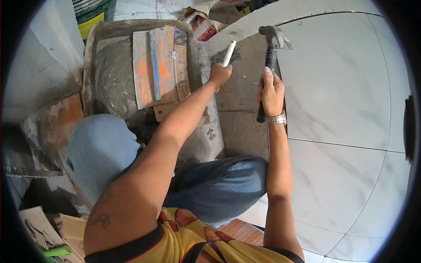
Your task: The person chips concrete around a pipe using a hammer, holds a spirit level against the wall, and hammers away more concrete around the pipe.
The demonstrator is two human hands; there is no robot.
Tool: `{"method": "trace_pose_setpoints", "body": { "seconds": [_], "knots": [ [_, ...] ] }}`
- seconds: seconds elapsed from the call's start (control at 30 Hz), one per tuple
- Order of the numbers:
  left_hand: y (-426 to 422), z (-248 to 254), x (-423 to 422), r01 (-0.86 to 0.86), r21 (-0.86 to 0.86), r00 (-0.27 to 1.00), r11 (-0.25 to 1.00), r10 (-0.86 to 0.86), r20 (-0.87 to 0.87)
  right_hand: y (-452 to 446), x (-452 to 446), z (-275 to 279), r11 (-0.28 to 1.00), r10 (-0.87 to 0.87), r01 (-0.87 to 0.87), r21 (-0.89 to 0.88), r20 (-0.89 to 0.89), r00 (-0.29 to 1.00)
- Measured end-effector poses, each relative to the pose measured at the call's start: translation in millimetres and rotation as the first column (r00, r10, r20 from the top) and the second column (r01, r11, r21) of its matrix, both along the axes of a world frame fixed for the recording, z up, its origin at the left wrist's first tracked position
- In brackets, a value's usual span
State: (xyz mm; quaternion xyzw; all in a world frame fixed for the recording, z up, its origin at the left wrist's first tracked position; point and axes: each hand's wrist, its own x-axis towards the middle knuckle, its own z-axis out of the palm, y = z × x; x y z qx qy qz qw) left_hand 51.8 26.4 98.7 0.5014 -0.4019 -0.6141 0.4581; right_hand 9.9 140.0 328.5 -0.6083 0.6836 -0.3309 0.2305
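My left hand (220, 75) is closed round a slim pale stick (229, 52). Its upper end has a dark spot, and its kind is not clear. A claw hammer (271, 55) with a dark wrapped handle is gripped in my right hand (272, 93), head pointing away from me and thumb along the handle. The hammer is over the left edge of large white marbled tiles (337, 83). Under both hands lies a rough grey strip of bare cement (243, 98), between the tiles and a mortar tub.
The worn mortar tub (90, 65) holds grey mortar (115, 74) and cardboard with orange stains (144, 83), with a blue-edged strip (155, 65) on top. A torn paper bag (206, 24) lies behind. My bent knees (223, 184) are close below the hands. Cardboard scraps (41, 225) sit at lower left.
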Motion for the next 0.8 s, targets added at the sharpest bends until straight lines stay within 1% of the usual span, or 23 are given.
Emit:
{"method": "trace_pose_setpoints", "body": {
  "seconds": [0.07, 0.1, 0.17, 0.27, 0.33, 0.47, 0.57, 0.6, 0.63, 0.7, 0.73, 0.8],
  "knots": [
    [-3.1, -4.7, -3.6, 0.033, 0.031, 0.998, 0.999, -0.032, -0.048, 0.0, -3.1, -5.6, 1.0, -0.009, 0.009, 0.01, -0.072, 0.997],
    [-5.2, -11.5, -9.5, -0.006, -0.009, 0.999, 1.0, 0.006, -0.032, -3.1, -7.8, -9.6, 0.999, 0.035, -0.036, -0.003, -0.113, 0.993],
    [-4.4, -18.6, -16.4, -0.082, -0.09, 0.997, 0.993, 0.082, -0.003, -3.1, -12.4, -8.2, 1.0, 0.022, -0.02, 0.01, -0.143, 0.99],
    [5.8, -23.5, -19.7, -0.079, -0.065, 0.996, 0.995, 0.076, -0.046, -3.1, -17.5, -8.7, 1.0, 0.02, -0.02, 0.001, -0.189, 0.982],
    [8.0, -25.8, -20.8, -0.051, -0.036, 0.998, 0.998, 0.049, -0.041, -4.2, -22.6, -9.6, 1.0, 0.021, -0.024, -0.01, -0.214, 0.977],
    [13.3, -16.5, -15.1, -0.044, -0.012, 0.996, 0.999, 0.043, -0.084, -4.0, -26.6, -12.0, 0.999, 0.009, -0.018, -0.032, -0.279, 0.96],
    [3.8, -28.9, -21.4, -0.06, -0.025, 0.997, 0.998, 0.061, 0.045, -2.1, -19.5, -12.8, 1.0, -0.001, -0.006, -0.023, -0.301, 0.954],
    [5.3, -26.2, -18.3, -0.025, -0.017, 0.999, 1.0, 0.026, 0.029, -0.5, -11.9, -11.2, 1.0, -0.005, 0.0, -0.018, -0.299, 0.954],
    [9.6, -25.1, -14.5, 0.01, -0.007, 1.0, 1.0, -0.01, 0.013, 1.7, -2.1, -9.3, 0.995, 0.008, -0.049, -0.09, -0.409, 0.913],
    [6.4, -30.1, -13.4, 0.085, 0.009, 0.996, 0.996, -0.086, 0.012, 6.4, 19.7, -7.9, 0.983, 0.076, -0.149, -0.11, -0.494, 0.866],
    [3.9, -37.2, -16.6, 0.102, -0.01, 0.995, 0.995, -0.101, 0.022, 6.7, 25.9, -10.9, 0.972, 0.113, -0.204, -0.115, -0.535, 0.837],
    [-1.6, -56.7, -29.2, 0.054, -0.169, 0.998, 0.984, -0.05, 0.027, 7.1, 40.7, -16.1, 0.945, 0.166, -0.302, -0.126, -0.61, 0.775]
  ]
}}
